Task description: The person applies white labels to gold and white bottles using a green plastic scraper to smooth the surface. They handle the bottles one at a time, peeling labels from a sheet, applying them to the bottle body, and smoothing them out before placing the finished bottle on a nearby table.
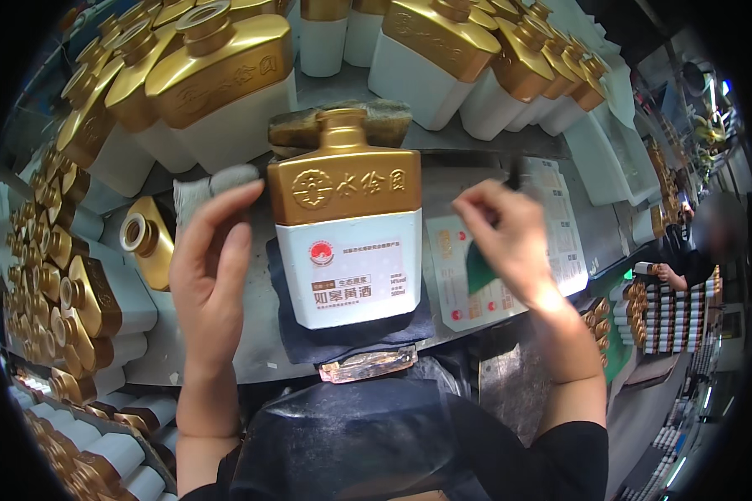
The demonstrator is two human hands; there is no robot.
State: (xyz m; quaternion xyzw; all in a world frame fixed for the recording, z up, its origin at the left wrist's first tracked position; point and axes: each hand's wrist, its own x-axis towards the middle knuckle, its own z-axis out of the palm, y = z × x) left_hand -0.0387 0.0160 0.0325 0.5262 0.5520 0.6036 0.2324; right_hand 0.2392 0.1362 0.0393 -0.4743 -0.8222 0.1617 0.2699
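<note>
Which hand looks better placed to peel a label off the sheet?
Probably the right hand: it is over the label sheet, while the left hand is on the opposite side of the bottle.

Free gap between bottle (348, 238) and right hand (510, 238), bottle rows (426, 88) beyond
</note>
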